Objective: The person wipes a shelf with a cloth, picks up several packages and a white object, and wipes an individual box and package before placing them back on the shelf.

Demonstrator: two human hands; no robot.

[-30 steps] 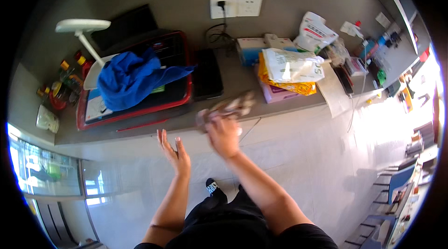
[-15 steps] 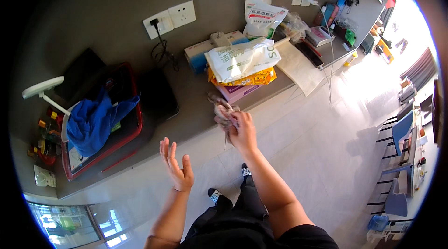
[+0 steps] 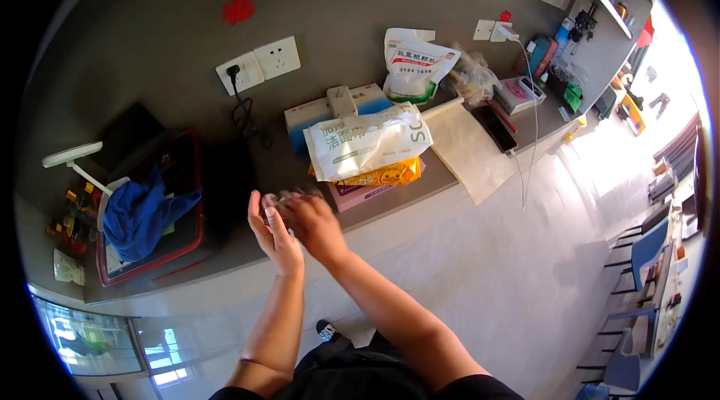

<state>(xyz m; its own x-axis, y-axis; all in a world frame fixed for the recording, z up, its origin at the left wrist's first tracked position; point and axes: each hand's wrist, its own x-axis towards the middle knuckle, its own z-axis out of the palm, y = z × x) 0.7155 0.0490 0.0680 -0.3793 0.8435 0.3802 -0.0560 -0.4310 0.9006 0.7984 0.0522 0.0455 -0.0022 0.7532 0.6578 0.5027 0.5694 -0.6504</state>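
Observation:
Just over the counter's front edge, my right hand [image 3: 318, 226] grips a small crumpled greyish-brown bundle [image 3: 282, 200] that looks like soft cloth. Motion smears the bundle, and both hands partly hide it, so its exact kind does not show. My left hand [image 3: 282, 247] is held up right beside it, palm turned toward my right hand, fingers stretched out. Whether the left fingers touch the bundle I cannot tell. Beyond the hands, a white soft packet [image 3: 367, 143] lies on an orange packet [image 3: 394, 172] and a pinkish-purple box [image 3: 356, 196].
To the left, a blue cloth [image 3: 142, 216] and a white lamp [image 3: 75, 154] sit at a red-rimmed tray [image 3: 196, 231]. A black phone [image 3: 493, 130] with a charging cable lies by a beige sheet [image 3: 465, 160] on the right. Wall sockets [image 3: 256, 64] hold a black plug. Chairs [image 3: 645, 254] stand far right.
My right hand has moved left with the bundle, up to my left hand. The hands were apart before and are now together. The view has shifted slightly.

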